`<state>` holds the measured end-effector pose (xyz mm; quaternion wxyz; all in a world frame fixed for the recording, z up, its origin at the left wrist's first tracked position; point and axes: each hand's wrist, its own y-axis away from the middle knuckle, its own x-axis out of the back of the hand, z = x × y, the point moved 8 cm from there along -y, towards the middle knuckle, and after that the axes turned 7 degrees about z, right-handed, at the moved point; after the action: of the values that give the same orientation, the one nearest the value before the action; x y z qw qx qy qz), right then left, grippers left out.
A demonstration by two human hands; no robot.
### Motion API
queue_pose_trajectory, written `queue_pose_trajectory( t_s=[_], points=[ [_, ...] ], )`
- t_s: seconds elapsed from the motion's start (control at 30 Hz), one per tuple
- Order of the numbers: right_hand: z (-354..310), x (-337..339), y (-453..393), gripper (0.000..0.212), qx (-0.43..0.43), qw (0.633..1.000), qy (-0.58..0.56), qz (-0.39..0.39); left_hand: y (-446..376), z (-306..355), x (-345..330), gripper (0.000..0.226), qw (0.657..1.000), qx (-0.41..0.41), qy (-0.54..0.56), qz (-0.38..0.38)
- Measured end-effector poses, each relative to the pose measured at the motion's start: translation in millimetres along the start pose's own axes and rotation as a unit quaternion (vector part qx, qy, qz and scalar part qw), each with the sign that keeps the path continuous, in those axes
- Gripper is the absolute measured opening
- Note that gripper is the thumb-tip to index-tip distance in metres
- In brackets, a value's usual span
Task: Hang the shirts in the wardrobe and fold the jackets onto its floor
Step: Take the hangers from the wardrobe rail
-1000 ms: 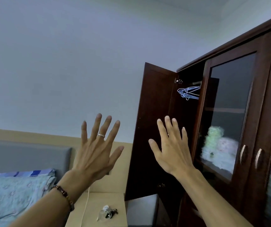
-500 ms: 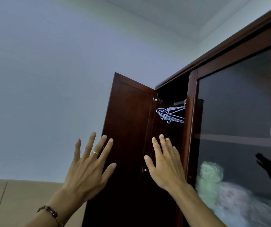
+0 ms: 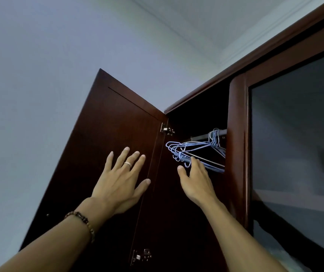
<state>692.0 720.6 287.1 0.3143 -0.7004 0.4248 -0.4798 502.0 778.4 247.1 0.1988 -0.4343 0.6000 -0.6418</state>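
A dark wooden wardrobe (image 3: 237, 138) fills the right half of the head view, its left door (image 3: 106, 146) swung wide. Inside, several light blue wire hangers (image 3: 194, 150) hang bunched on a grey rail (image 3: 202, 136). My right hand (image 3: 195, 179) is raised into the opening, its fingertips reaching the lower edge of the hangers, fingers mostly straight; whether any finger hooks a wire is hidden. My left hand (image 3: 121, 181), with a ring and spread fingers, is held up in front of the open door. No shirt or jacket is in view.
A glass-fronted wardrobe door (image 3: 298, 146) stands shut at the right. Metal hinges (image 3: 166, 130) join the open door to the frame, another hinge (image 3: 141, 256) lower down. Pale wall (image 3: 39, 85) and ceiling lie beyond.
The view has tilted upward and come closer to the wardrobe. Both hands rose; my right hand moved into the opening up to the hangers, my left stayed spread before the door.
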Motion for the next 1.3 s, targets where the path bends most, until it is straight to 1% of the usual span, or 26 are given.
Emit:
queue_pose_trajectory(
  t_s=[0.07,0.13,0.2,0.23,0.33,0.4,0.47,0.53,0.63,0.7,0.77,0.83,0.93,1.0,1.07,1.2,1.3],
  points=[
    [14.9,-18.7,-37.3,0.069,-0.023,1.0,0.0,0.017,-36.0,-9.1,-44.0,0.094,0.999,0.012,0.041,0.015],
    [29.4,-29.6,-73.1,0.071,-0.055,0.998,-0.015,0.038,-66.5,-10.1,-84.0,0.097,0.997,0.006,0.075,0.012],
    [43.8,-37.4,-107.4,0.07,-0.088,0.993,-0.037,0.071,-96.9,-11.3,-115.3,0.097,0.994,0.008,0.109,0.019],
    [52.2,-41.6,-124.6,0.069,-0.1,0.99,-0.041,0.09,-112.9,-10.7,-132.1,0.094,0.991,0.009,0.129,0.019],
    [70.6,-49.7,-166.0,0.064,-0.13,0.981,-0.058,0.133,-152.6,-0.2,-165.6,0.075,0.984,-0.019,0.178,0.014],
    [87.3,-57.8,-191.1,0.062,-0.161,0.968,-0.09,0.168,-173.9,4.4,-180.8,0.072,0.977,-0.035,0.21,0.019],
    [106.0,-66.0,-214.7,0.059,-0.2,0.945,-0.156,0.205,-194.4,6.0,-192.1,0.073,0.971,-0.042,0.234,0.026],
    [125.9,-75.5,-236.1,0.059,-0.231,0.913,-0.244,0.232,-212.8,9.4,-200.4,0.076,0.966,-0.051,0.252,0.035],
    [148.9,-82.0,-267.0,0.06,-0.249,0.865,-0.354,0.255,-240.2,19.9,-211.1,0.081,0.957,-0.062,0.28,0.037],
    [162.0,-86.3,-287.1,0.054,-0.257,0.831,-0.427,0.247,-256.3,31.4,-219.6,0.085,0.953,-0.067,0.294,0.028],
    [171.9,-95.4,-301.0,0.051,-0.271,0.804,-0.484,0.215,-269.4,42.4,-227.7,0.086,0.951,-0.073,0.3,0.024],
    [178.0,-104.9,-315.3,0.044,-0.264,0.788,-0.526,0.182,-278.8,49.7,-235.2,0.085,0.952,-0.08,0.294,0.023],
    [176.7,-109.2,-333.1,0.039,-0.234,0.764,-0.577,0.17,-287.0,51.0,-244.6,0.075,0.964,-0.083,0.253,0.024],
    [173.0,-109.9,-342.5,0.036,-0.225,0.761,-0.583,0.177,-289.8,48.4,-251.7,0.065,0.967,-0.076,0.24,0.02],
    [169.6,-109.7,-349.6,0.034,-0.224,0.766,-0.572,0.189,-291.9,46.1,-258.8,0.059,0.968,-0.075,0.237,0.018],
    [158.0,-107.4,-362.8,0.032,-0.205,0.781,-0.567,0.166,-293.9,42.9,-260.2,0.057,0.967,-0.08,0.239,0.032],
    [145.2,-104.3,-367.6,0.032,-0.19,0.781,-0.576,0.149,-296.7,38.5,-258.0,0.064,0.97,-0.078,0.229,0.024]
  ],
)
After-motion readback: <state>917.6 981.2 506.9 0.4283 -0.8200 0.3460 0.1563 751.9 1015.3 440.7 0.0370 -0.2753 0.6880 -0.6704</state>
